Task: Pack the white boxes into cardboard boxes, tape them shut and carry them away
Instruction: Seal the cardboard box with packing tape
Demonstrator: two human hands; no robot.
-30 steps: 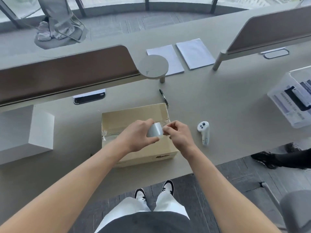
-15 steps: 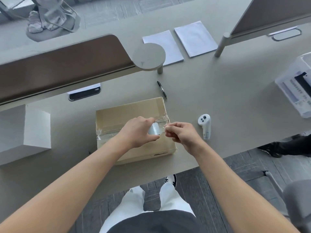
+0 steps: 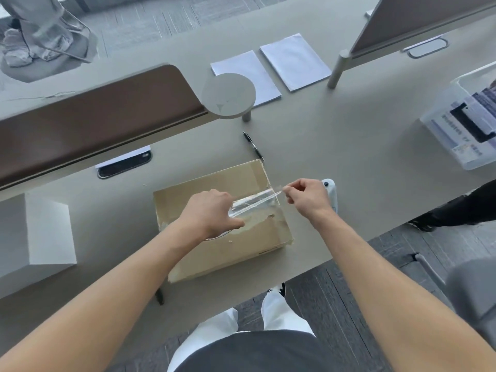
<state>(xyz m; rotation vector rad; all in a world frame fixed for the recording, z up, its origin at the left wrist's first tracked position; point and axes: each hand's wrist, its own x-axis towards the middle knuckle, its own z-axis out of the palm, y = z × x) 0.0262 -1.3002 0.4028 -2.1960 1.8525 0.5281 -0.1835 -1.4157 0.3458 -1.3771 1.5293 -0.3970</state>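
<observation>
A long grey-green counter (image 3: pixel 335 146) carries everything. Near its front edge sits a closed cardboard box (image 3: pixel 214 253), with a large white box (image 3: pixel 37 237) well apart to its left. A black pen (image 3: pixel 253 146) lies just behind the cardboard box's far right corner, and a white controller (image 3: pixel 331 191) rests just right of the box. Farther back lie two white sheets of paper (image 3: pixel 295 60) side by side. At the right edge stands a clear plastic bin (image 3: pixel 461 157) holding printed items.

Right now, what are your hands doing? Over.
Left hand grips tape roll. Right hand pinches clear tape stretched over closed cardboard box. Nothing blocking.
</observation>
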